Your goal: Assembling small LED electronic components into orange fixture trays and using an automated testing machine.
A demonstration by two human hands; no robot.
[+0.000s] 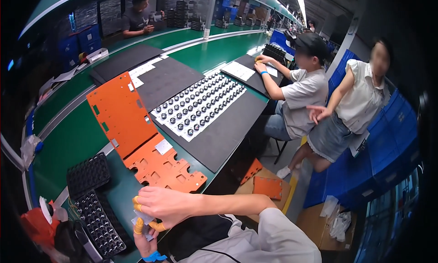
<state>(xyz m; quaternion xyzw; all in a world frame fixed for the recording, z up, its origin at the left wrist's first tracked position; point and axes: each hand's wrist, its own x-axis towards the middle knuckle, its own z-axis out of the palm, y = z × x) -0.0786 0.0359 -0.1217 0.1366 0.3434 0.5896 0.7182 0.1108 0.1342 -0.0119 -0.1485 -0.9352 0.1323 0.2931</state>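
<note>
My right hand [164, 206] reaches across from the right, yellow finger cots on its fingertips, and closes on a small whitish-grey plate [145, 217]. Just below it my left hand [145, 244], with a blue band at the wrist, grips the same plate from the other side. The fingers hide much of the plate. Beyond my hands lies the orange lower board [159, 169] of a fixture, with cut-outs and a white square plate [163, 147] on it. Its orange upper panel [121, 114] adjoins it on the far side.
To the left lie a black tray of round parts [100, 222] and another black tray [89, 174]. Rows of black round parts on white plates [198, 105] rest on a dark mat [219, 139]. A seated co-worker [301, 85] and a standing person [360, 98] are at the right.
</note>
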